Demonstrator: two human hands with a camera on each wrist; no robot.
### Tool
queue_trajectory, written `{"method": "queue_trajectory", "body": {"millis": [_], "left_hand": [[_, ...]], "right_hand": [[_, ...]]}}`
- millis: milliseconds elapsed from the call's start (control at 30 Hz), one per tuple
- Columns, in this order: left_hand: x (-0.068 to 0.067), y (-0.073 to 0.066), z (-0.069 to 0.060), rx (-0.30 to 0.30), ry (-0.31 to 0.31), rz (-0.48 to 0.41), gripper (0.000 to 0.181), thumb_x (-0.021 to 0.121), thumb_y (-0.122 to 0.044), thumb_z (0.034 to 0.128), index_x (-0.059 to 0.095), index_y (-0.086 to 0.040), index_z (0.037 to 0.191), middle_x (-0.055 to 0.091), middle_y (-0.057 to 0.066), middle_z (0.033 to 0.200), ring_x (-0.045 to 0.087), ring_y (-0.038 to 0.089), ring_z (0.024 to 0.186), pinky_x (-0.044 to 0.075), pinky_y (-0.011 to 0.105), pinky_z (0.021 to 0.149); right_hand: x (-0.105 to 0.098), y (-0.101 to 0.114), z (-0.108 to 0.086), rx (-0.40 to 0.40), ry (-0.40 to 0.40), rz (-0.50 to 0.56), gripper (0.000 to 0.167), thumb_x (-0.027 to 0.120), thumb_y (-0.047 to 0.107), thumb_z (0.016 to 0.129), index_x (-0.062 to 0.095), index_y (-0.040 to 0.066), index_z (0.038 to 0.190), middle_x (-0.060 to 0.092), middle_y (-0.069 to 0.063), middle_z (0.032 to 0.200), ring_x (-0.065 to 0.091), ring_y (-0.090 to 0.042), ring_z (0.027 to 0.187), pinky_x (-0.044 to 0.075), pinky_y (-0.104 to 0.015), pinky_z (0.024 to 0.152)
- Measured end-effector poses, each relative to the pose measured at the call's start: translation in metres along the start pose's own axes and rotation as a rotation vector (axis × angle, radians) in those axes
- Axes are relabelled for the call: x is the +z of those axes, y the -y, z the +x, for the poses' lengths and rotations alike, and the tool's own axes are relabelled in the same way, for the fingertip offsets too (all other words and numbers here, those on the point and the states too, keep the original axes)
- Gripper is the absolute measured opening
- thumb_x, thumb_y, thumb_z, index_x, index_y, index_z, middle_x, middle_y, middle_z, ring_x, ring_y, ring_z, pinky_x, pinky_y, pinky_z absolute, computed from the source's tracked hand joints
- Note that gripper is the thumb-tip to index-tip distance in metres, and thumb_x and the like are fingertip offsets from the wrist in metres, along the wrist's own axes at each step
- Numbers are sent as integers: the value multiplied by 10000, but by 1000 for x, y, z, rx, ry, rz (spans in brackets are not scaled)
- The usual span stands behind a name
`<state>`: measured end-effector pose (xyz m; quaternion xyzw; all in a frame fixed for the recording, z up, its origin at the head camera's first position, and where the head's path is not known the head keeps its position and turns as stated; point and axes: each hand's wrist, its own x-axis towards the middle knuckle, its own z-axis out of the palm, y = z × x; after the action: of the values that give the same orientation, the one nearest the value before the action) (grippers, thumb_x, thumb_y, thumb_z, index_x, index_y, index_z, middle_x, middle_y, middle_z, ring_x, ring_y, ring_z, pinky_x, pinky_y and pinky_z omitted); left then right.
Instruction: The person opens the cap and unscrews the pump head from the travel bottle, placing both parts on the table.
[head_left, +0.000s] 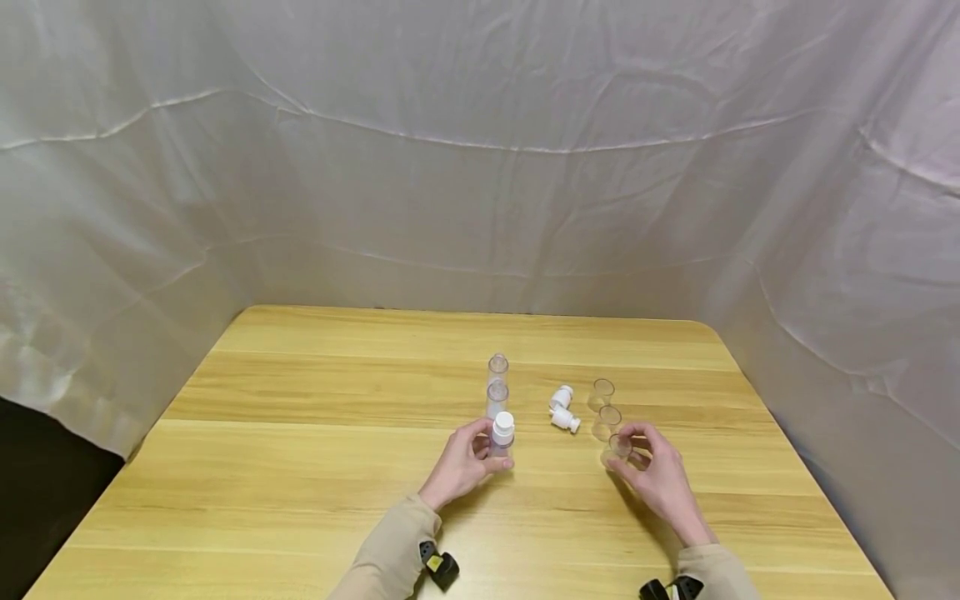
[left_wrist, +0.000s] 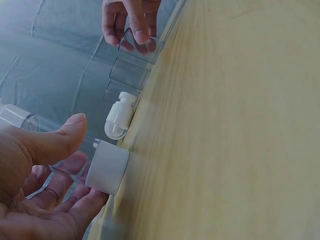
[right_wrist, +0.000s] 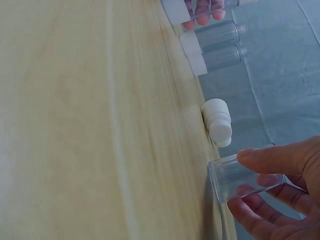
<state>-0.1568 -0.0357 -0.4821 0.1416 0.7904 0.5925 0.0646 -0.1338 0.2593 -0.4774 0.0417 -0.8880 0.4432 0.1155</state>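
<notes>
My left hand [head_left: 463, 463] curls its fingers and thumb round a clear bottle [head_left: 503, 435] that stands upright, with a white pump head on top. Its white base [left_wrist: 107, 167] shows low in the left wrist view. Behind it in a row stand two similar clear bottles [head_left: 497, 402] with bare necks. On the right, my right hand [head_left: 662, 482] holds a clear cap [right_wrist: 237, 179] between thumb and fingers, its rim at the tabletop. Two more clear caps [head_left: 607, 425] stand beyond that one. Between the two rows, two white pump heads [head_left: 565, 419] lie on their sides.
The wooden table [head_left: 300, 467] has light grain and rounded far corners. Pale grey cloth [head_left: 480, 217] hangs behind it and along both sides. A dark gap [head_left: 52, 483] shows beyond the table's left edge.
</notes>
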Motion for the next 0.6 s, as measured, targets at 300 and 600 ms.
{"method": "queue_trajectory", "body": {"millis": [300, 600], "left_hand": [[0, 0, 0, 6, 0, 0, 384, 809, -4, 788, 649, 26, 1136, 673, 214, 1169, 663, 353, 1089, 557, 522, 1000], [-1, 0, 0, 13, 1, -1, 378, 807, -6, 791, 647, 28, 1132, 673, 215, 1165, 662, 357, 1093, 561, 520, 997]], "right_hand": [[-1, 3, -1, 11, 15, 22, 638, 829, -58, 737, 487, -74, 1276, 608, -244, 1191, 628, -307, 1097, 582, -301, 985], [6, 13, 0, -224, -315, 2, 596, 852, -57, 683, 540, -94, 1190, 497, -40, 978, 414, -90, 829, 388, -194, 707]]}}
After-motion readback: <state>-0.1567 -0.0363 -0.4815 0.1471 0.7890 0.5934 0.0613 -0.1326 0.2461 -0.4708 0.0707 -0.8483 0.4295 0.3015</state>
